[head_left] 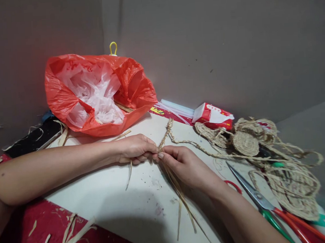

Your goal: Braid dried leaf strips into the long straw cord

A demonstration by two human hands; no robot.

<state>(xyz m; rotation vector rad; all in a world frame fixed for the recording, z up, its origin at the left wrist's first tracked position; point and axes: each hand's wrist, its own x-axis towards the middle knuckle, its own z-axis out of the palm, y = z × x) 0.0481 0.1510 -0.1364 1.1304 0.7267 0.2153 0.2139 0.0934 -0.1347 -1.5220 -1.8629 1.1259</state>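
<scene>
Head view: a tan plaited cord of dry plant fibre (165, 135) lies over a white board (121, 208), its working end between the two hands. The left hand (138, 148) has its fingers pinched on the plait; the right hand (183, 164) presses thumb and fingers on it just beside, and loose tan fibre strands (180, 195) trail below. The cord bends beyond the hands and runs right, towards a heap of woven tan fibre pieces (246, 144). Steel-bladed scissors with red and green handles (262, 199) lie close along the right forearm, which partly hides a red loop (234, 185). Behind the left forearm, a large red plastic bag (54, 84) holding crumpled white plastic (100, 92) crowds the board's far edge. A red-and-white tissue pack (213, 114) sits near the heap; pale fibre scraps (73, 238) litter the red surface (114, 238) at near left.
</scene>
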